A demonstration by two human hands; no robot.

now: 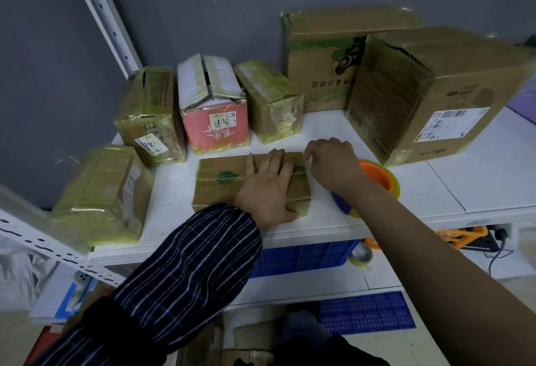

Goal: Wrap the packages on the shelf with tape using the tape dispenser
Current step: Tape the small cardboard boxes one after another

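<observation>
A flat cardboard package with a green leaf mark lies on the white shelf near its front edge. My left hand lies flat across the package's right half, with the thumb hooked round the near right corner. My right hand sits at the package's far right corner, fingers curled as if pinching tape there; the tape itself is hard to make out. The tape dispenser, orange and blue with a yellowish roll, rests on the shelf under my right wrist, with no hand on it.
Several taped boxes stand behind and left: a yellowish one, a pink-and-white one, a small one, a low one. Two large cartons stand at the back right. A blue crate sits below the shelf.
</observation>
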